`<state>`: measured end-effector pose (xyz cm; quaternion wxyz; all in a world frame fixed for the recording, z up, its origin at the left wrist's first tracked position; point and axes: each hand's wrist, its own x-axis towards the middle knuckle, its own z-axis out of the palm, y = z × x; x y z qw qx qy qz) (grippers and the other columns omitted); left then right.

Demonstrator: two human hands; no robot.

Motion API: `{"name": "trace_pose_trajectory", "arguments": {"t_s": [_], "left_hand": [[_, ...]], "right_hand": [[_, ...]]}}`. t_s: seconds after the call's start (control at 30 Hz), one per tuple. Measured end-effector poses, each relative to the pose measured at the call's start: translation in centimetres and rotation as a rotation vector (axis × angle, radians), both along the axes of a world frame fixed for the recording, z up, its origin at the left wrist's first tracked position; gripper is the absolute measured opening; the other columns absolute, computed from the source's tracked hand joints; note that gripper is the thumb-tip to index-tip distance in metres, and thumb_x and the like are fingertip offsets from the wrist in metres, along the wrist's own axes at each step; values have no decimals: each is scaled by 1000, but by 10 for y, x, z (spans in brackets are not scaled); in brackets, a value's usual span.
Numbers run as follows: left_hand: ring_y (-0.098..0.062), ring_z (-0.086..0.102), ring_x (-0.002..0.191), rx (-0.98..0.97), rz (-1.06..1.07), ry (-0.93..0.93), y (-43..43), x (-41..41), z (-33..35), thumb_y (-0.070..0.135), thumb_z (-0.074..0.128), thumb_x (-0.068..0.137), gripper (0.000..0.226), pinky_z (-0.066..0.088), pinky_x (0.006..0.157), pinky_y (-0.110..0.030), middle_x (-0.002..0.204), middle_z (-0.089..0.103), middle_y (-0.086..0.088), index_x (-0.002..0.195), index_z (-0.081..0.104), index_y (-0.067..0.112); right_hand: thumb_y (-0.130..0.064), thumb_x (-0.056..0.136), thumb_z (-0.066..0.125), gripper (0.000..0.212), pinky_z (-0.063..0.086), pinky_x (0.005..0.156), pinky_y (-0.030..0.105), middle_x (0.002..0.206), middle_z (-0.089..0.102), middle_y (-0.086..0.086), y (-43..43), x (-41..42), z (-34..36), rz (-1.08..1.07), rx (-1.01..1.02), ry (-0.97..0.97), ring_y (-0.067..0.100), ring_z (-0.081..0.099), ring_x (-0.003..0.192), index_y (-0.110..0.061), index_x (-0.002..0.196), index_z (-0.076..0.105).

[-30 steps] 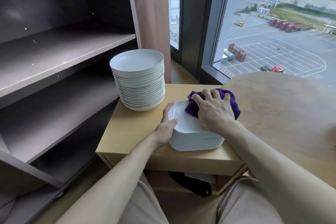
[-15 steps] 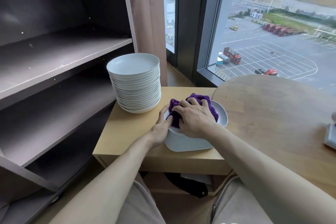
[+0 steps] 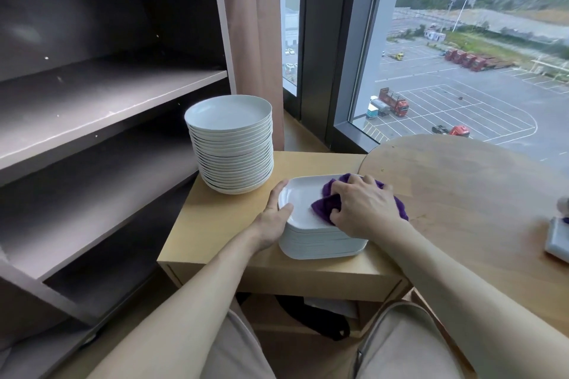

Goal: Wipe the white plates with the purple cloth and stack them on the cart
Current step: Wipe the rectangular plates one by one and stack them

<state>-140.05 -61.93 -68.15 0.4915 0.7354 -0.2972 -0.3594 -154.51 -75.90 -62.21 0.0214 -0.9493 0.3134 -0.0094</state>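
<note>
A low stack of squarish white plates (image 3: 320, 240) sits on a light wooden side table (image 3: 215, 224). My right hand (image 3: 363, 206) grips the purple cloth (image 3: 326, 204) and presses it on the right half of the top plate (image 3: 300, 197). My left hand (image 3: 274, 215) holds that plate's left rim, thumb on top. A tall stack of round white plates (image 3: 232, 144) stands at the table's back left. The brown cart (image 3: 101, 95) with bare shelves fills the left side.
A round wooden table (image 3: 480, 194) adjoins on the right, with a small grey object (image 3: 558, 237) at its right edge. A brown curtain (image 3: 255, 40) and a big window lie behind. A dark bag (image 3: 311, 317) sits under the side table.
My right hand has swept the purple cloth from the plate's left side to its right side. The left hand stays on the left rim. The camera view shifted slightly.
</note>
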Motion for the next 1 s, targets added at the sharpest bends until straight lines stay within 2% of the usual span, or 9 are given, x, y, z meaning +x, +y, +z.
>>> {"name": "trace_pose_trajectory", "arguments": {"t_s": [0.13,0.2,0.3,0.43,0.63,0.7,0.8,0.9,1.0], "left_hand": [[-30,38,140,8,-14,15,0,1,-2,31,34,109,55,32,118,-53,160,30,-4,152,13,57],[-28,34,144,-2,-20,18,-1,0,-2,29,33,109,56,28,121,-50,162,26,-4,154,10,53],[-26,27,148,-38,-22,59,-1,-2,-1,26,32,111,57,25,123,-48,165,20,-2,157,6,45],[-26,26,149,-50,-42,83,-2,1,-2,28,31,111,56,24,123,-49,165,17,-1,158,4,44],[-25,37,143,-88,8,88,-3,1,-11,31,32,111,52,29,120,-51,161,29,0,157,10,45],[-22,42,139,-112,19,73,-3,1,-14,31,33,111,49,32,120,-45,157,35,0,154,13,45],[-15,39,139,-152,22,49,-5,1,-17,30,32,112,45,31,119,-36,155,34,3,149,15,48],[-13,37,139,-172,46,23,-6,1,-20,32,33,111,41,29,121,-37,154,35,5,144,20,52],[-15,40,136,-145,87,-20,-6,-2,-21,47,37,106,42,30,119,-37,150,40,6,143,23,58]], "right_hand": [[-39,92,50,28,36,97,54,127,55,6,-18,-7,1,-189,-77,13,34,45,122,-31,117,61],[-35,91,48,29,35,97,54,125,56,8,-17,-4,-4,-203,-127,3,36,45,121,-28,115,62],[-30,90,46,31,31,96,54,124,57,7,-15,4,-10,-162,-178,6,36,45,119,-28,115,63],[-35,85,43,35,33,97,56,122,59,7,-16,17,-9,-85,-164,12,36,47,117,-28,115,63],[-40,88,47,32,32,95,55,121,60,4,7,44,-10,22,-96,-52,35,47,117,-29,113,63],[-48,90,50,31,33,94,55,119,61,3,19,51,-11,78,-101,-61,34,49,114,-28,110,63],[-59,86,54,41,35,94,55,118,61,2,32,54,-9,138,-97,-54,33,50,114,-27,109,64],[-61,85,46,48,37,94,54,120,60,3,36,47,-8,162,-66,-66,33,50,114,-27,114,64],[-59,84,35,54,37,94,54,121,57,4,36,37,-6,127,6,-62,33,49,114,-28,119,62]]}}
